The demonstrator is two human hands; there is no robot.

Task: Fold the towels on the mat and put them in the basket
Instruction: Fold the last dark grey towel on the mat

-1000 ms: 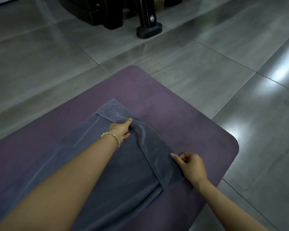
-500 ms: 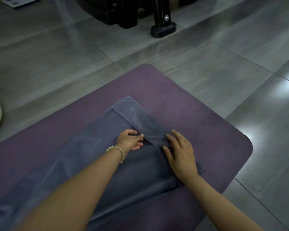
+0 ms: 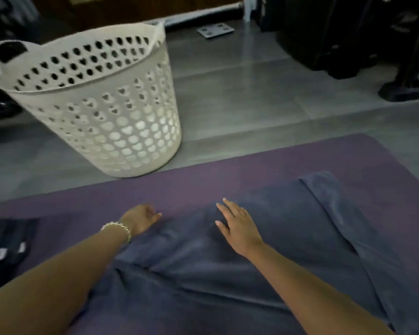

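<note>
1. Grey tiled floor (image 3: 239, 97), dimly lit, with a faint sheen.
2. Black equipment (image 3: 336, 32) stands far right, its foot (image 3: 404, 91) on the floor.
3. A small metal plate (image 3: 215, 30) lies near a brown wall (image 3: 131, 8).

Your right hand (image 3: 238, 227) lies flat, fingers spread, on the grey-blue towel (image 3: 288, 226) spread over the purple mat (image 3: 227, 175) — your left hand (image 3: 140, 220) sits at the towel's edge, fingers curled. The white basket (image 3: 102, 122) stands on the floor (image 3: 239, 105) just beyond the mat.
</note>
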